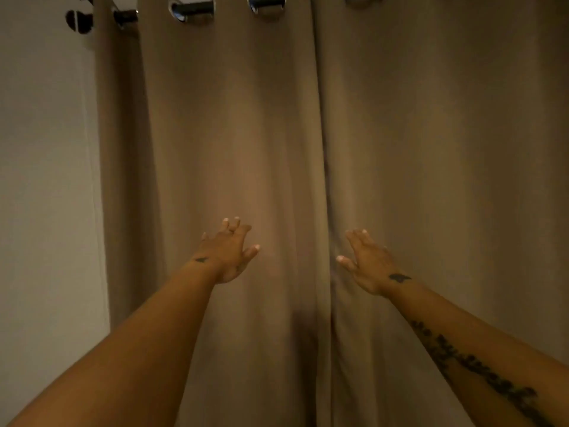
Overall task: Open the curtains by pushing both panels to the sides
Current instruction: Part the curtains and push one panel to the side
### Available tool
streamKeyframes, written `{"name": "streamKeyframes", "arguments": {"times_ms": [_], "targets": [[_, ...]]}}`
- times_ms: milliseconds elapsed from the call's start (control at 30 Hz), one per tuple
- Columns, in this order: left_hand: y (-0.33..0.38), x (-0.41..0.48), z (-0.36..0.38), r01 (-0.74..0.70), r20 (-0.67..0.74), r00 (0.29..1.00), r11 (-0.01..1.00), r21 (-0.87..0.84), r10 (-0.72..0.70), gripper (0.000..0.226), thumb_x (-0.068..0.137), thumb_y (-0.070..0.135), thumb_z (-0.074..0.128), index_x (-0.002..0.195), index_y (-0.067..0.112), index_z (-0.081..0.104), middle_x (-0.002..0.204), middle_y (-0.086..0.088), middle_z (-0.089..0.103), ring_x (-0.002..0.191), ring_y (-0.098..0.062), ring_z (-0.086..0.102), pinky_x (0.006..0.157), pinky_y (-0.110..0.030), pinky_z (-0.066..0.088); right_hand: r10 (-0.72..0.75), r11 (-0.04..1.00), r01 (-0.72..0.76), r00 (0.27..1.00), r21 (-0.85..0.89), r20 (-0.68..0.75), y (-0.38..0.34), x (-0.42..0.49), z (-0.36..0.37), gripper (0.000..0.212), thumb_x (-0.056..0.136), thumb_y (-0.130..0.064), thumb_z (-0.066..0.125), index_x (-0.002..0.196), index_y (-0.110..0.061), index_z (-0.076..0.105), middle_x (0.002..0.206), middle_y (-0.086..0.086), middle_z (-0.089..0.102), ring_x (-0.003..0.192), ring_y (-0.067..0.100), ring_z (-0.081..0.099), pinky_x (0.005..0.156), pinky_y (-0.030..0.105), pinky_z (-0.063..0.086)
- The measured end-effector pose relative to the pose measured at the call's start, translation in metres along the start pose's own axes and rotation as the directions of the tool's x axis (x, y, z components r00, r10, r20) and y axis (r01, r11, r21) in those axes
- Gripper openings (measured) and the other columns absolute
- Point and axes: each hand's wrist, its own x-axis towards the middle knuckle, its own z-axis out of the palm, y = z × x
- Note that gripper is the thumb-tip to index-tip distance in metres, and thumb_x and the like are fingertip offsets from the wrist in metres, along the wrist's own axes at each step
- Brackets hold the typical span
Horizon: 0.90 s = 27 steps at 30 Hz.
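Two brown curtain panels hang shut in front of me and meet at a vertical seam near the middle. The left panel hangs from chrome eyelets on a dark rod. The right panel fills the right side. My left hand reaches forward with fingers spread, close to the left panel, left of the seam. My right hand is stretched out with fingers apart, just right of the seam. Neither hand holds fabric. I cannot tell whether the fingertips touch the cloth.
A pale wall stands to the left of the curtains. The dark rod end and its bracket sit at the top left. The left panel's outer edge hangs in folds beside the wall.
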Motion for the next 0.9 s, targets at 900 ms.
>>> {"name": "streamKeyframes", "arguments": {"times_ms": [900], "targets": [[0.093, 0.291, 0.012, -0.258, -0.137, 0.909, 0.787, 0.56, 0.395, 0.053, 0.096, 0.039, 0.027, 0.143, 0.022, 0.014, 0.157, -0.004, 0.0, 0.143, -0.021, -0.005, 0.115, -0.048, 0.003, 0.062, 0.603, 0.365, 0.865, 0.71, -0.498, 0.02, 0.232, 0.159, 0.078, 0.082, -0.045, 0.052, 0.13, -0.041, -0.009, 0.145, -0.014, -0.001, 0.136, 0.006, 0.006, 0.108, 0.017, 0.007]]}}
